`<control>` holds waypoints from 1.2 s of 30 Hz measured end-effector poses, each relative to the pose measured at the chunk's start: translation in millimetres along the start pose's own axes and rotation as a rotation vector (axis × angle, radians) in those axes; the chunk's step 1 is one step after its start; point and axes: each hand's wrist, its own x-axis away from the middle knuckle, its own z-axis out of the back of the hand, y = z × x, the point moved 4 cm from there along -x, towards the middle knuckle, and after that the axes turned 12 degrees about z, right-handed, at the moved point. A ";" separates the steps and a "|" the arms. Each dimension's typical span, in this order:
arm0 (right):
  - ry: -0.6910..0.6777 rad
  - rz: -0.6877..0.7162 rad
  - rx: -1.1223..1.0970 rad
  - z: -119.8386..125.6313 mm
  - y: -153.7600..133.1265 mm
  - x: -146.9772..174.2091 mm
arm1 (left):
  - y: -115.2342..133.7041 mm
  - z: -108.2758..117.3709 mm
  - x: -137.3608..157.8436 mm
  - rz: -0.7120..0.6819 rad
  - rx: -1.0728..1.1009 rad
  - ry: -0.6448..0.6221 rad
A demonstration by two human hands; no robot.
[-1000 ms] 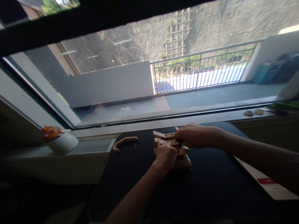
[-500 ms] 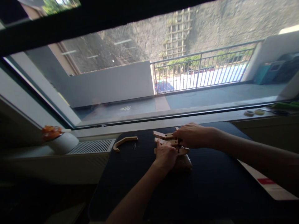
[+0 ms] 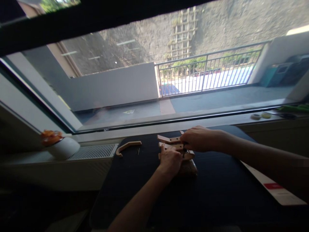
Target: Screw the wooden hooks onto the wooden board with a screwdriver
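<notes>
Bent wooden pieces (image 3: 179,147) with dark holes lie side by side on the black table (image 3: 145,180). My left hand (image 3: 169,158) grips the nearer of these pieces, its fingers closed over the wood. Closed above their right end, my right hand (image 3: 197,138) holds a thin dark tool (image 3: 184,151), which points down at the wood; its exact kind is hidden by my fingers. A brownish, shiny bundle (image 3: 190,168) lies just under and in front of the pieces. Apart on the left are a curved wooden piece (image 3: 128,145) and several small screws or nails (image 3: 138,151).
A white pot with an orange top (image 3: 62,148) stands on the sill by a radiator grille (image 3: 94,151). Tape rolls (image 3: 256,116) lie on the right sill. A pale board with a red stripe (image 3: 272,186) rests at the table's right. The window is behind.
The whole view has shifted slightly. Both hands stay at the wooden pieces, with the right hand's grip on the dark tool barely different.
</notes>
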 end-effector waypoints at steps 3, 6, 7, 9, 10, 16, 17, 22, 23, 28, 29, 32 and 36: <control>0.006 0.005 -0.004 2.0 -3.6 1.9 | -0.7 -1.5 -0.4 -0.004 -0.020 0.006; -0.006 0.050 -0.037 2.3 -6.2 4.0 | -1.1 -1.5 -0.8 -0.007 -0.015 0.007; -0.016 0.061 -0.051 1.7 -6.2 4.6 | -1.0 -1.4 -0.8 -0.008 -0.011 -0.001; -0.029 0.073 -0.068 0.2 -4.6 4.7 | -0.8 -0.8 -0.8 -0.006 -0.008 -0.017; -0.028 0.077 -0.068 -0.5 -3.5 4.3 | -0.5 -0.1 -0.7 -0.006 -0.008 -0.019; -0.011 0.045 -0.045 -3.3 -0.9 -0.7 | 0.9 2.1 0.3 0.007 -0.023 -0.027; -0.005 0.037 -0.041 -3.5 -1.2 -1.1 | 0.8 2.0 0.3 0.008 -0.023 -0.023; 0.020 0.064 -0.042 -5.8 -1.6 0.4 | -0.9 -1.9 -1.3 0.002 -0.014 -0.030; 0.024 0.075 -0.045 -6.2 -1.5 1.0 | -1.4 -2.6 -1.6 0.001 -0.008 -0.032; 0.021 0.054 -0.065 -6.7 -1.4 3.8 | -2.7 -3.5 -2.0 0.004 0.000 -0.030; 0.024 0.046 -0.067 -6.7 -1.7 4.1 | -2.6 -3.3 -1.9 0.007 -0.002 -0.031; 0.040 0.045 -0.057 -7.5 -3.2 4.3 | -1.6 -1.7 -1.2 0.021 -0.012 -0.034; 0.047 0.031 -0.050 -11.2 -3.9 2.2 | 0.7 1.7 0.5 0.046 -0.029 -0.039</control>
